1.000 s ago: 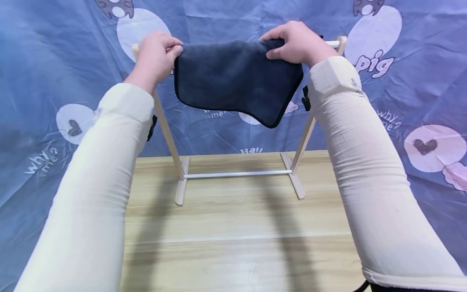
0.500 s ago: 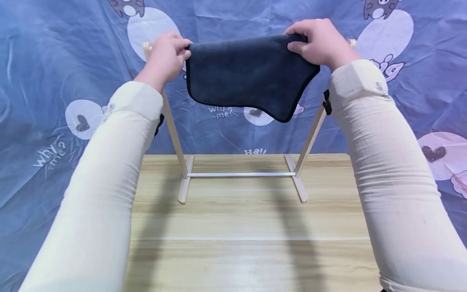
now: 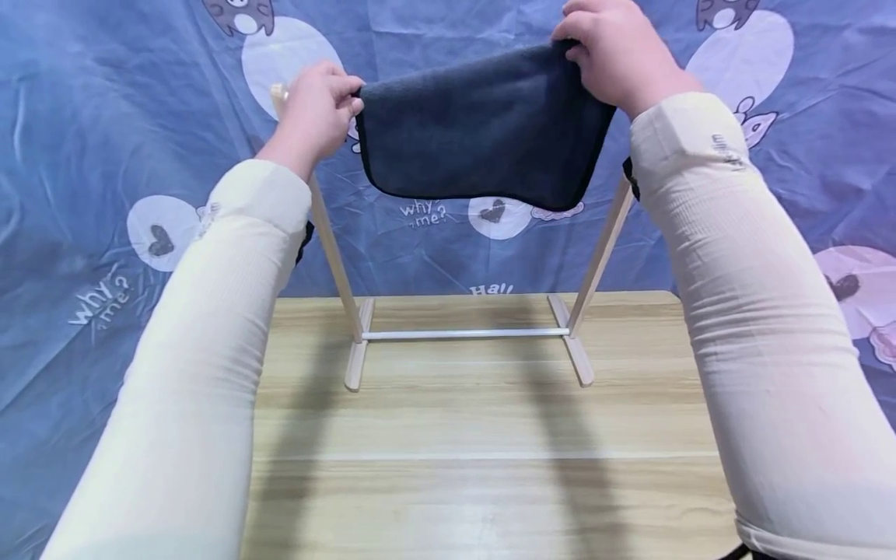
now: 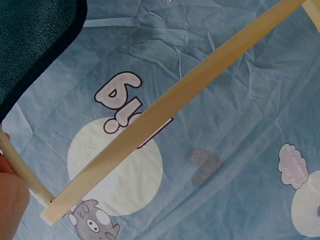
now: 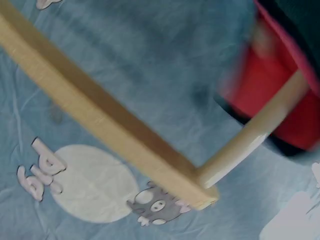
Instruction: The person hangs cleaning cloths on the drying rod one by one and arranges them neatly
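A dark grey cloth with black edging (image 3: 476, 124) hangs across the upper part of a small wooden rack (image 3: 334, 264). My left hand (image 3: 315, 109) pinches its upper left corner, close to the rack's top left end. Higher up, my right hand (image 3: 623, 58) grips the upper right edge, so the cloth's top slopes upward to the right. From the right wrist, the cloth's red side (image 5: 260, 80) shows blurred around the rack's top bar (image 5: 260, 130). The left wrist view catches only a bit of the hand beside the bar and the cloth's dark edge.
The rack stands on a light wood-grain table (image 3: 462, 420), its feet joined by a white lower bar (image 3: 465, 334). Behind it hangs a blue printed fabric (image 3: 392, 257) with cartoon pigs and lettering.
My right hand has moved right and then up, raising the cloth's right side and its lower right point. Over the last half second my left hand has stayed nearly still.
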Demonstrator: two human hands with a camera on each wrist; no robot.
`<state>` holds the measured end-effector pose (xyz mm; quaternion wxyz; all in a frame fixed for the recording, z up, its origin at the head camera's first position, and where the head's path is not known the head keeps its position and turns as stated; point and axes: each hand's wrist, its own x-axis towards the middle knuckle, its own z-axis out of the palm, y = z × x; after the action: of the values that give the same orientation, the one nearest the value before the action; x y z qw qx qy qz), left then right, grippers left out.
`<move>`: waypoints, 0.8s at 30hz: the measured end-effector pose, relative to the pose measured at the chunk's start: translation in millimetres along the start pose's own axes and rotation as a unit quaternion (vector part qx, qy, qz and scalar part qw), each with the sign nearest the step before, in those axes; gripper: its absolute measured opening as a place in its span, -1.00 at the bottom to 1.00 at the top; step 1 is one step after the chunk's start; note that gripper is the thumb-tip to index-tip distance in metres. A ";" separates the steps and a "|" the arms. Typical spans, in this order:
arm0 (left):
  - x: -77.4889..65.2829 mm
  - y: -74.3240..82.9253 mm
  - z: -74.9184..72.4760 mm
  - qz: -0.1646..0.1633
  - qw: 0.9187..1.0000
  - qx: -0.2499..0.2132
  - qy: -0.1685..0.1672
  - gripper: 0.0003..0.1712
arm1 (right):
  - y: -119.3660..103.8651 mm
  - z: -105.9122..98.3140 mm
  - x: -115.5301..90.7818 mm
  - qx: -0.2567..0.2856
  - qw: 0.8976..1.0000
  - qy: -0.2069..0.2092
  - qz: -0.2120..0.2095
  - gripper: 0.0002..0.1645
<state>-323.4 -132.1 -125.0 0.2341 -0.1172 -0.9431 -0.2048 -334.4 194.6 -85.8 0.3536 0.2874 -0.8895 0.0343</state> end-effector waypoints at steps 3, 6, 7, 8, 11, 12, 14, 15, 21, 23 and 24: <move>0.1 1.3 -0.7 -0.003 1.000 0.003 -0.003 -0.58 | 6.2 -0.6 -3.7 -0.007 0.999 -0.025 0.041 -0.60; 0.4 1.9 -2.7 -0.006 1.000 0.010 -0.005 -0.57 | 12.4 -0.4 -10.3 0.000 0.996 -0.041 0.079 -0.58; 0.1 1.7 -3.5 -0.006 1.000 0.011 -0.005 -0.56 | 13.8 0.1 -12.6 0.005 0.995 -0.041 0.090 -0.58; -0.2 1.4 -4.3 -0.008 1.000 0.012 -0.006 -0.56 | 15.1 1.1 -14.8 0.011 0.995 -0.033 0.097 -0.59; -1.6 1.0 -5.5 -0.006 1.000 0.008 -0.003 -0.56 | 19.0 5.8 -23.7 0.031 0.994 0.019 0.108 -0.60; -1.7 1.3 -5.4 -0.006 1.000 0.006 -0.003 -0.56 | 21.2 8.6 -27.4 0.037 0.993 0.048 0.099 -0.61; -1.2 1.9 -4.9 -0.007 1.000 0.005 -0.005 -0.55 | 24.9 14.7 -36.3 0.046 0.991 0.098 0.078 -0.62; -1.1 2.3 -4.4 -0.008 1.000 0.004 -0.005 -0.55 | 26.3 18.7 -40.9 0.051 0.989 0.123 0.065 -0.63; -1.7 2.4 -3.2 -0.007 1.000 0.005 -0.003 -0.56 | 33.2 41.5 -62.4 0.081 0.976 0.200 -0.001 -0.58; -2.4 2.7 -3.5 -0.005 1.000 0.005 -0.004 -0.55 | 33.5 45.1 -65.6 0.087 0.974 0.208 0.001 -0.56; -2.8 2.6 -3.6 -0.003 1.000 0.006 -0.004 -0.55 | 33.1 46.1 -66.0 0.091 0.973 0.212 0.005 -0.57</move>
<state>-318.7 -131.7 -122.6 0.2307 -0.1132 -0.9457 -0.1991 -341.7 242.1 -158.4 0.5064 0.3004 -0.7887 0.1771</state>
